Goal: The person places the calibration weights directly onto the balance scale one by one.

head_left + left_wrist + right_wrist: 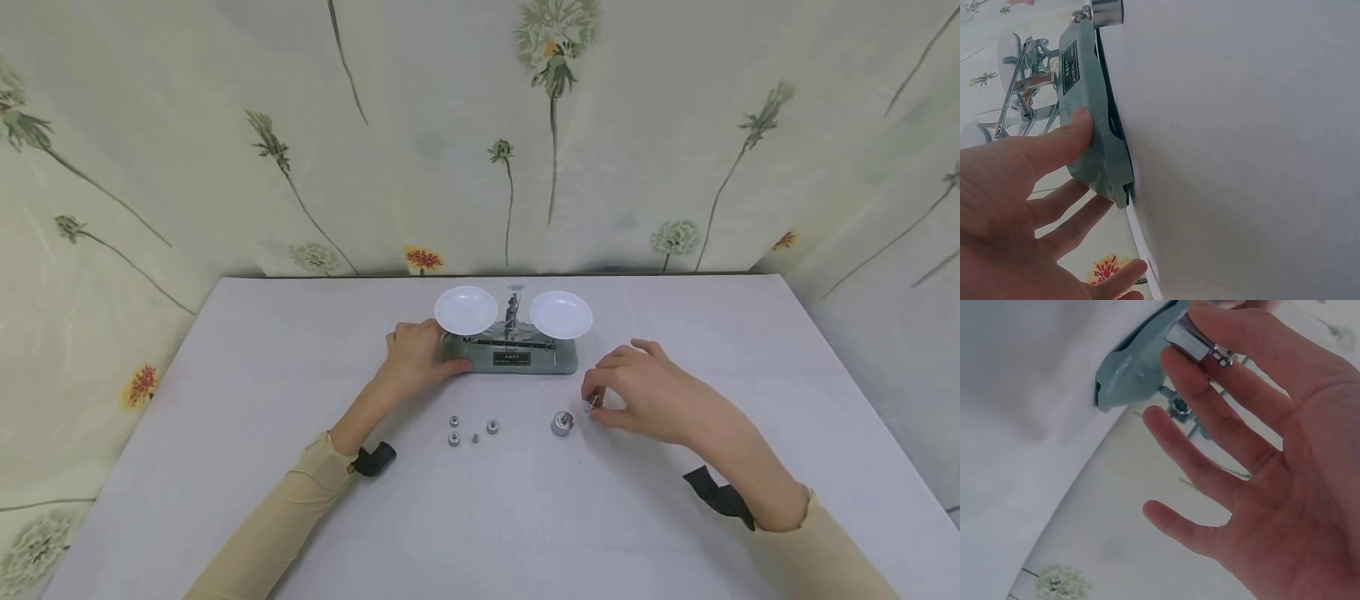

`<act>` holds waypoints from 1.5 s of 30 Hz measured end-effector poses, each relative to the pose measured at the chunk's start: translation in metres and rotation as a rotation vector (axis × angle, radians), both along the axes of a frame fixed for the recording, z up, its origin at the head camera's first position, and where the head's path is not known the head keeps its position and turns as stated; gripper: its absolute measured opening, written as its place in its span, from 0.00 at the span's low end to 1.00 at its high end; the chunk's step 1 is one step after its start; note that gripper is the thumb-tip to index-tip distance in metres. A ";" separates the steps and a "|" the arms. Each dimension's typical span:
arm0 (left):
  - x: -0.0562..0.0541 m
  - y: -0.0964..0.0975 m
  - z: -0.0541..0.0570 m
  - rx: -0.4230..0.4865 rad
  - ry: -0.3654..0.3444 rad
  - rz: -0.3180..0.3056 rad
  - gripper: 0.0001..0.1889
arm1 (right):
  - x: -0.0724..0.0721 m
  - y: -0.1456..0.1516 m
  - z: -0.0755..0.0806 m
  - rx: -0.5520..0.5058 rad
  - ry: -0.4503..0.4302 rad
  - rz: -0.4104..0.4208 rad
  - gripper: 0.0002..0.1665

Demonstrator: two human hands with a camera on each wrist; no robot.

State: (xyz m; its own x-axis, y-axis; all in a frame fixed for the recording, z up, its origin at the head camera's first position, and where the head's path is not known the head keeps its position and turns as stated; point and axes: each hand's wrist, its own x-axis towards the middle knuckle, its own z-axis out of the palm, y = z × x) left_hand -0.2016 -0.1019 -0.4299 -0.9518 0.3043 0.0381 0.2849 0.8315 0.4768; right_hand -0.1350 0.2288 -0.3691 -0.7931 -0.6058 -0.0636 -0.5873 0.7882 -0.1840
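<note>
A balance scale [551, 358] with a grey-green base stands toward the back of the table. Its two white pans [466, 311] sit on either side of the central pointer. My left hand [416, 358] grips the left end of the base, thumb on the front face and fingers behind, as the left wrist view confirms. My right hand [648, 392] pinches a small shiny metal weight [1190, 339] between thumb and fingers, to the right of the scale. Just left of that hand, a larger metal weight [562, 423] stands upright on the table.
Several smaller metal weights, among them one [492, 427] nearest the middle, stand in front of the scale. White cloth covers the table [480, 517]. Behind its back edge hangs a flower-printed curtain [450, 167]. Black straps [375, 459] are on both wrists.
</note>
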 end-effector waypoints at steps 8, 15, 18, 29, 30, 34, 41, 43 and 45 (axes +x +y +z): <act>-0.001 0.000 0.000 0.000 0.004 0.002 0.37 | -0.002 -0.001 0.006 -0.023 0.032 -0.005 0.10; -0.001 0.000 -0.001 0.000 -0.006 0.003 0.38 | -0.003 -0.003 0.010 -0.035 0.036 -0.014 0.10; -0.001 0.000 0.000 0.001 -0.014 0.005 0.38 | -0.003 -0.004 0.012 -0.032 0.043 -0.015 0.10; -0.002 0.000 0.000 0.029 -0.013 -0.015 0.38 | -0.004 -0.005 0.019 -0.047 0.057 -0.023 0.11; -0.002 -0.001 0.000 0.033 -0.009 -0.022 0.38 | -0.004 -0.005 0.019 -0.048 0.057 -0.022 0.11; -0.003 -0.002 -0.004 0.072 0.012 -0.060 0.37 | -0.005 -0.005 0.017 -0.051 0.060 -0.022 0.11; -0.004 -0.001 -0.006 0.152 -0.016 -0.066 0.36 | -0.005 -0.005 0.014 -0.055 0.057 -0.021 0.11; -0.003 -0.001 -0.006 0.157 -0.021 -0.064 0.36 | -0.005 -0.005 0.014 -0.056 0.058 -0.018 0.12; -0.002 -0.001 -0.005 0.159 -0.020 -0.063 0.36 | -0.006 -0.005 0.014 -0.057 0.060 -0.015 0.11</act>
State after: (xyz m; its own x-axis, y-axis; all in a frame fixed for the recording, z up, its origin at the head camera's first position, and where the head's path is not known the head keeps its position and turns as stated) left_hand -0.2040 -0.1029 -0.4354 -0.9321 0.3552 0.0714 0.3232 0.7261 0.6068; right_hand -0.1408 0.2235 -0.3556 -0.8033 -0.5953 0.0185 -0.5870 0.7861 -0.1935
